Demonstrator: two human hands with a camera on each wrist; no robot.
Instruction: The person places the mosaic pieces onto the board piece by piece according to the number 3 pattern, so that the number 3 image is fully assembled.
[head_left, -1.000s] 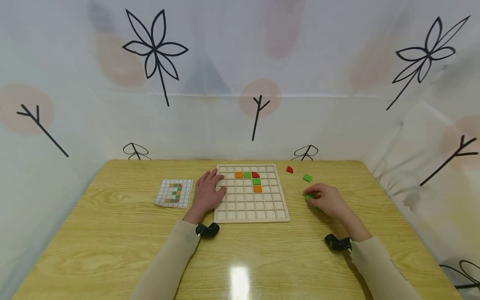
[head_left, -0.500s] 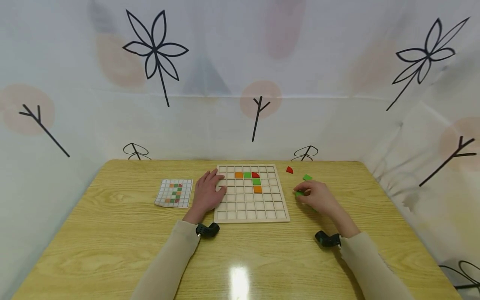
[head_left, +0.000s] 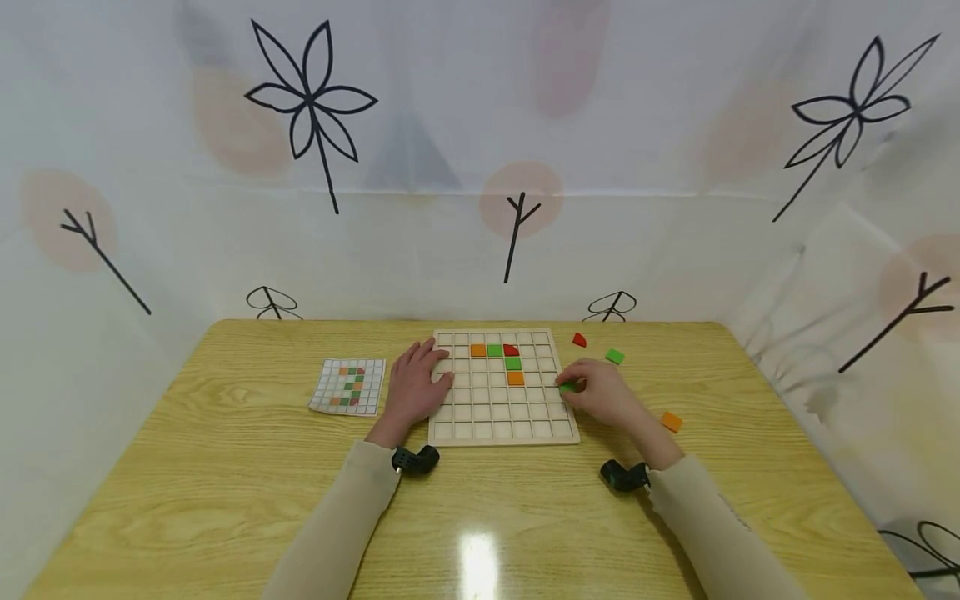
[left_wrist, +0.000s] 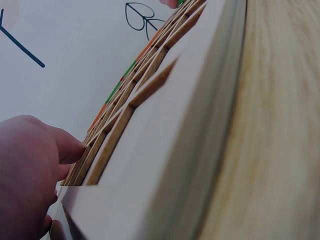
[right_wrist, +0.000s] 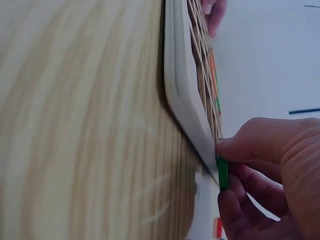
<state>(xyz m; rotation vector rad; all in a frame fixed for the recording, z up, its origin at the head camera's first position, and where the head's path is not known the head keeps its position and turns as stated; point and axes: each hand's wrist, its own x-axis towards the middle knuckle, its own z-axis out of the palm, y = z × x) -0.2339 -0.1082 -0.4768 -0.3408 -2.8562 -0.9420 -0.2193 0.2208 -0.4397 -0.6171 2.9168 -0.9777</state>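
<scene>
A square wooden grid board [head_left: 471, 431] lies mid-table, with orange, green and red tiles set in some cells, forming a bent row. My left hand [head_left: 415, 385] rests on the board's left edge, fingers extended, thumb over the rim. At the right edge, my right hand [head_left: 602, 390] pinches a green tile [right_wrist: 223, 173] between thumb and fingertips. In the head view that tile overlaps the board's right rim, mostly covered by the fingers.
A paper pattern card [head_left: 348, 387] showing a coloured grid figure lies left of the board. Right of it are a red quarter-round tile [head_left: 580, 340], a green tile [head_left: 615, 356] and an orange tile [head_left: 672, 422]. A patterned cloth [head_left: 420, 250] hangs behind the table.
My right hand has picked up the green tile and carried it left to the board's right edge, uncovering the orange tile behind. My left hand has stayed in place.
</scene>
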